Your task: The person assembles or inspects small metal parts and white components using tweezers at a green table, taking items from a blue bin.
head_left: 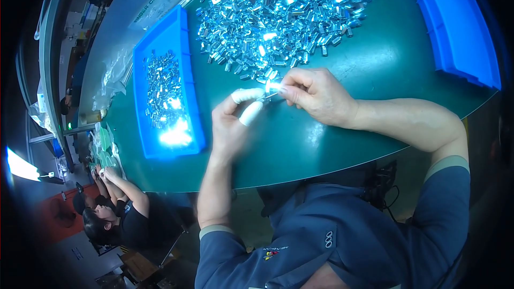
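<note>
My left hand [231, 126] wears white finger cots on the thumb and a fingertip, and those fingers are closed in a pinch on a small shiny metal piece [270, 96]. Close against it, my right hand [320, 97] is bare and also pinched. Glare at its fingertips hides what they hold. Both hands are just above the green table, at the near edge of a large heap of small shiny metal pieces [278, 21].
At the left stands a blue tray [193, 96] with many small metal pieces inside. Another blue tray [460, 27] lies along the right edge. Clear plastic bags [115, 72] rest beyond the left tray. Co-workers [131, 214] sit at the lower left, their hands over the table.
</note>
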The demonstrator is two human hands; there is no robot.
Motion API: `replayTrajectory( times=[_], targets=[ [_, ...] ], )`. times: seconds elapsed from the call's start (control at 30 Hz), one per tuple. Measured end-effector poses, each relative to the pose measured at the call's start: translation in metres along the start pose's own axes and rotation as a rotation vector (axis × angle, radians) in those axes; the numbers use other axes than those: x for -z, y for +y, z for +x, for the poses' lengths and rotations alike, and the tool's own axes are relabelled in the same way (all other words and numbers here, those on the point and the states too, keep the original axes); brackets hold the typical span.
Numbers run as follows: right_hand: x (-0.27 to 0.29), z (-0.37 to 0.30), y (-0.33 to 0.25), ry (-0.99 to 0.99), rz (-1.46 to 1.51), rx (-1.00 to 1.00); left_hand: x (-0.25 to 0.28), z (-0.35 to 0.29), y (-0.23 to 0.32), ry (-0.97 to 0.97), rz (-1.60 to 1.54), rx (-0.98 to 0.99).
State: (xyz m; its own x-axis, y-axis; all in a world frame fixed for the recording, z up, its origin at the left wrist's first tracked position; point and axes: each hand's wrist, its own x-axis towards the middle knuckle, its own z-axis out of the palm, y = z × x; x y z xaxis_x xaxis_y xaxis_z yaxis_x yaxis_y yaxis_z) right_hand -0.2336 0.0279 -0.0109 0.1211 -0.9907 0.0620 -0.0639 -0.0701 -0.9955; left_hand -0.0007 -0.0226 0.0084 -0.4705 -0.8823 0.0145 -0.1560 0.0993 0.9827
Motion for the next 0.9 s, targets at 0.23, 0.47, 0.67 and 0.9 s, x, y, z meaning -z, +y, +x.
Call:
replayTrajectory(
  times=[0.23, 0.47, 0.67, 0.9],
  targets=[
    [0.0, 0.0, 0.001, -0.012, -0.229, 0.116, -0.007, -0.003, -0.001, -0.086, 0.282, -0.128],
    [-0.003, 0.003, -0.002, 0.013, -0.222, 0.132, -0.017, -0.003, -0.001, -0.015, 0.334, -0.229],
    [-0.006, -0.001, -0.008, 0.031, -0.101, 0.068, -0.015, -0.009, 0.01, -0.001, 0.355, -0.237],
    [0.002, -0.002, -0.006, 0.063, 0.121, -0.049, 0.061, -0.02, 0.018, 0.278, 0.705, -0.266]
  ],
)
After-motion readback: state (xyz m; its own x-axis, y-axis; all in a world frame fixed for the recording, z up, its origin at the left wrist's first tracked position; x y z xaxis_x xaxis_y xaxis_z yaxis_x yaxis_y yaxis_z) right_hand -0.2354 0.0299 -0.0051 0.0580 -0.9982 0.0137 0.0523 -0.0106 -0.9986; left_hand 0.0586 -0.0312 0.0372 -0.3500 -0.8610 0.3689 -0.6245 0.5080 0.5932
